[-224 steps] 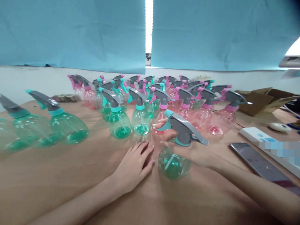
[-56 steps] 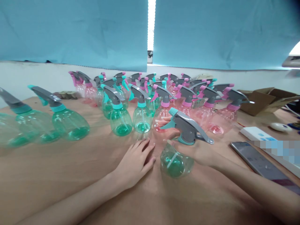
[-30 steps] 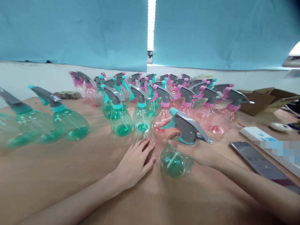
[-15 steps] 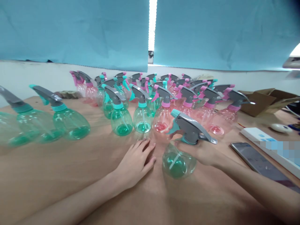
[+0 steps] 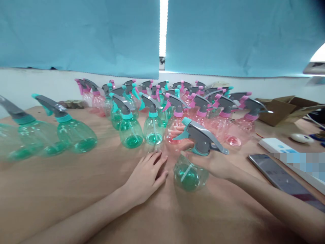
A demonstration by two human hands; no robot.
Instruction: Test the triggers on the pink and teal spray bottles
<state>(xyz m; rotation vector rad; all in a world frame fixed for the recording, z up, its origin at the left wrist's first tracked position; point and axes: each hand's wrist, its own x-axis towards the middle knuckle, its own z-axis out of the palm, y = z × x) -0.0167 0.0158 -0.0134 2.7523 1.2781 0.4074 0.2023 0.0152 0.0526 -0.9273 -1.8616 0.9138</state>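
Observation:
My right hand (image 5: pixel 215 162) is wrapped round the neck of a green spray bottle (image 5: pixel 190 176) with a grey and teal head, its nozzle pointing left. Some of its fingers show stretched out behind the teal trigger. My left hand (image 5: pixel 146 174) lies flat on the wooden table (image 5: pixel 101 189), palm down with fingers apart, just left of that bottle. In front of the hands stand a green bottle (image 5: pixel 130 135), a clearer green bottle (image 5: pixel 153 132) and a pink bottle (image 5: pixel 175 130).
More pink and green spray bottles stand behind. At the left are several green bottles, one nearest the middle (image 5: pixel 76 135). To the right lie a phone (image 5: pixel 281 179), a white box (image 5: pixel 279 145), a white mouse (image 5: pixel 301 138) and an open cardboard box (image 5: pixel 284 110).
The held green bottle and my right hand have shifted slightly left. More fingers now show stretched out behind the trigger. My left hand stays flat in place.

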